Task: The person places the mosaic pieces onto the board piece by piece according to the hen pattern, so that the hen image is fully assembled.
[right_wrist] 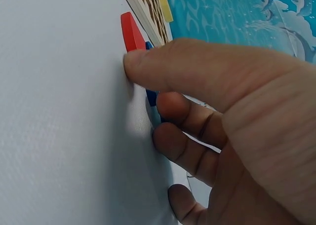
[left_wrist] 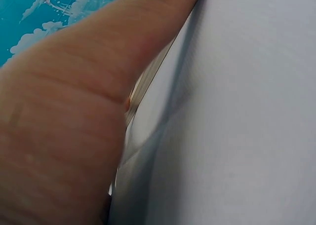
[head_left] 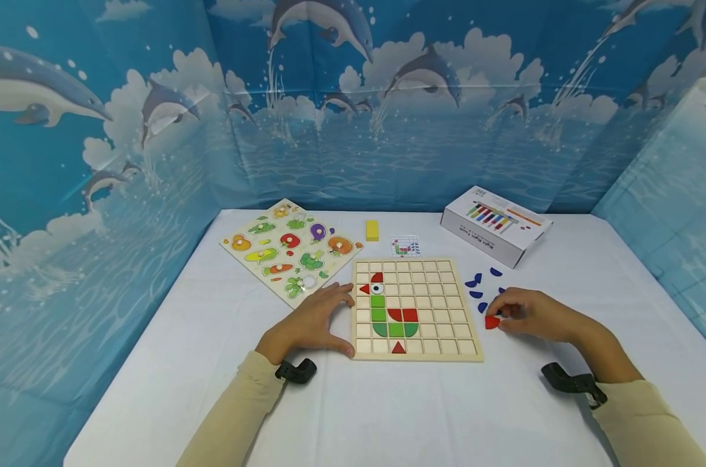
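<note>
A wooden grid board [head_left: 440, 331] lies on the white table. Red, green and white pieces in its cells form a bird-like figure, with a red triangle [head_left: 398, 348] in the bottom row. My left hand [head_left: 314, 324] rests at the board's left edge, thumb and fingers spread, the thumb by the lower corner. Right of the board, my right hand [head_left: 530, 316] pinches a small red puzzle piece [head_left: 491, 322]. In the right wrist view the thumb presses on this red piece [right_wrist: 132, 32], tilted near the tabletop. Several blue half-round pieces [head_left: 496, 272] lie just beyond that hand.
A vegetable peg puzzle [head_left: 253, 266] lies behind my left hand. Behind the grid board are a yellow block [head_left: 372, 230] and a small picture card [head_left: 406, 246]. A white box [head_left: 493, 227] stands at the back right. Dolphin-print curtains [head_left: 353, 162] surround the table.
</note>
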`<state>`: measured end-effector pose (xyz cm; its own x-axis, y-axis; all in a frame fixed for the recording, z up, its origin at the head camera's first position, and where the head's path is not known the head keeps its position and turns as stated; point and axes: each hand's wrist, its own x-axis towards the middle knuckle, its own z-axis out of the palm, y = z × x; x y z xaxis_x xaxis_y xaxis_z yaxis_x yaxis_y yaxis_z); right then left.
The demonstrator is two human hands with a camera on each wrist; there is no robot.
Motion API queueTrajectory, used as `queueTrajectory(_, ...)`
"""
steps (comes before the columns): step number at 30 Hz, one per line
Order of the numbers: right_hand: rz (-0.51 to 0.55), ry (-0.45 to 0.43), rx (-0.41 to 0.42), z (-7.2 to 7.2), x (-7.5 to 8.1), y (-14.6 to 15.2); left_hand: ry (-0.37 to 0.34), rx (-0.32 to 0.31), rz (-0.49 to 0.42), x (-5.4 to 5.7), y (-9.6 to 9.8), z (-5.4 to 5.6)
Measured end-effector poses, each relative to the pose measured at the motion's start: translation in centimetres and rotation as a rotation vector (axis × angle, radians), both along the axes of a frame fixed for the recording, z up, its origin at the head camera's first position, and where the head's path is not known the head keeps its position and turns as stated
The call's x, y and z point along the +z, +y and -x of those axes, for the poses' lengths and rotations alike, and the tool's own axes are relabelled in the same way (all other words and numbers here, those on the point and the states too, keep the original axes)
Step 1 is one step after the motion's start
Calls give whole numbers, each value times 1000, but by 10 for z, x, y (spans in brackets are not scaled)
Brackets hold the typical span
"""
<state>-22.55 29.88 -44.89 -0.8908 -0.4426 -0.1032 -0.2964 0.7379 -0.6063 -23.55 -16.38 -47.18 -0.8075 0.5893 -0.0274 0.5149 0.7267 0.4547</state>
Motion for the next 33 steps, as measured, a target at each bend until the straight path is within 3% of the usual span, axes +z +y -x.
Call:
queueTrajectory(16,-51,79,28,1,-1,-6,3,-3,-3,0,0,1)
queueTrajectory(24,-88,217,76,3,-5,-9,4,-2,-6,-1,0,1)
queueTrajectory(33,-103,194,63,1,-2,-14,2,-2,-1,-1,0,1)
